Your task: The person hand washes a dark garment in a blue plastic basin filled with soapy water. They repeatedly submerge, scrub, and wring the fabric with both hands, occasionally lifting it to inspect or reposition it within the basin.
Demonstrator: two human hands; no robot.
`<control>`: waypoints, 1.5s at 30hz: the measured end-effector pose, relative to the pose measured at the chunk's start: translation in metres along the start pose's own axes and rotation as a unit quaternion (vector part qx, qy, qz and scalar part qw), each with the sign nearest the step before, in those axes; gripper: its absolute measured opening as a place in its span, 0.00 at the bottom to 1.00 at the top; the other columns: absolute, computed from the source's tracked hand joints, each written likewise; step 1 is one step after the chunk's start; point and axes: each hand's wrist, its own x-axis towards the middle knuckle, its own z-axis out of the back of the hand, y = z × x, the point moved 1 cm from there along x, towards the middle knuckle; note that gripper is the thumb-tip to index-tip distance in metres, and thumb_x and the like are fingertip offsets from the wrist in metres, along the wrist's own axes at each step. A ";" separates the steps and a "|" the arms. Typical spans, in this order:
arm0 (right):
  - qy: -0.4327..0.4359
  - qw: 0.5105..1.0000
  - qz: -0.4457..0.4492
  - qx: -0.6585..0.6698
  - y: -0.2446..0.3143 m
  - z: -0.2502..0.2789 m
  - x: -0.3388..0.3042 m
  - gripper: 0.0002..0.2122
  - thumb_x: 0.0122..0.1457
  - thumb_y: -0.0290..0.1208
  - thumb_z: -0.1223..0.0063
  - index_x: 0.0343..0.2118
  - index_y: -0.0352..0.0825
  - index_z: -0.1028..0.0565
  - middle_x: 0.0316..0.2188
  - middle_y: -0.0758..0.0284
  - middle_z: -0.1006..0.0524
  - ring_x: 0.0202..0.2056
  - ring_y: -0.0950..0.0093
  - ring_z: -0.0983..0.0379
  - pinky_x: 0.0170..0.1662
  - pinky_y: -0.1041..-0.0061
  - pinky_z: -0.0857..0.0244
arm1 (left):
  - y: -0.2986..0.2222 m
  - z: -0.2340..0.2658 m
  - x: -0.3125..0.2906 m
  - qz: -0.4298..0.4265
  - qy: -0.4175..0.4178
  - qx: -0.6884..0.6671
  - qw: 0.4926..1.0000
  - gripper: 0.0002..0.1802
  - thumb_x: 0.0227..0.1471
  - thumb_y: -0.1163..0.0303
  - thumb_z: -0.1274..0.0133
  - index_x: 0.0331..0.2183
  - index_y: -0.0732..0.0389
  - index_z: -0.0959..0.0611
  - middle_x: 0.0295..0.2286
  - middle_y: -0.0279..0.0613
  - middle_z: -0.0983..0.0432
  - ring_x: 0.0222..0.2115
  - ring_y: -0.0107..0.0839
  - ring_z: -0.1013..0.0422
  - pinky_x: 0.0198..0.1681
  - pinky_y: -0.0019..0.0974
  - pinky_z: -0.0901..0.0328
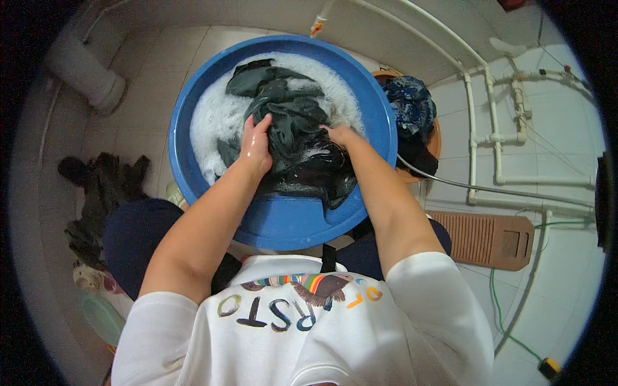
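We look down on a round blue basin (pixel 182 122) with a smooth, broad rim, and inside it lies a heap of wet dark cloth (pixel 286 119), greyish green and crumpled into soft folds toward the far edge, blacker and glossier toward the near edge. White foam (pixel 209 112) rings the heap along the left, far and right edges, its texture fine and frothy, while the inner wall by the near edge shows bare blue. Our left hand (pixel 256 148) is at the heap's left side, wet, with thumb and fingers spread apart against the folds. Our right hand (pixel 341 135) bends in at the heap's right side (its fingertips are partly hidden, so we cannot tell whether they pinch the fabric). Just beyond the basin's right edge, a round orange-brown tub (pixel 437 138) holds bunched, blue-patterned fabric (pixel 411 106). On the tiled floor, nearer us on the right, we see a flat brown washboard (pixel 490 240) with straight ridges, and a thin green hose (pixel 497 309) curves past it.
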 end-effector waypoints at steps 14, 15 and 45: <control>-0.296 0.775 0.491 0.267 0.135 0.030 -0.160 0.10 0.37 0.29 0.45 0.15 0.29 0.34 0.37 0.59 0.31 0.35 0.61 0.33 0.37 0.70 0.38 | -0.020 0.005 -0.003 0.123 0.109 -0.054 0.985 0.25 0.46 0.45 0.57 0.42 0.49 0.30 0.35 0.41 0.29 0.33 0.34 0.31 0.36 0.40 0.35; -0.317 0.756 0.498 0.282 0.142 0.026 -0.167 0.11 0.37 0.29 0.45 0.16 0.30 0.35 0.34 0.58 0.31 0.34 0.60 0.33 0.36 0.70 0.38 | -0.019 0.011 -0.001 0.221 0.250 -0.132 0.933 0.28 0.45 0.45 0.55 0.42 0.55 0.30 0.33 0.42 0.29 0.30 0.35 0.31 0.34 0.38 0.34; -0.205 0.936 0.245 0.145 0.073 0.042 0.030 0.30 0.43 0.42 0.47 0.49 0.34 0.40 0.48 0.55 0.38 0.50 0.61 0.43 0.52 0.69 0.49 | -0.104 0.009 -0.019 -0.022 0.102 0.875 0.473 0.21 0.34 0.57 0.45 0.34 0.57 0.21 0.30 0.46 0.26 0.32 0.38 0.29 0.36 0.36 0.36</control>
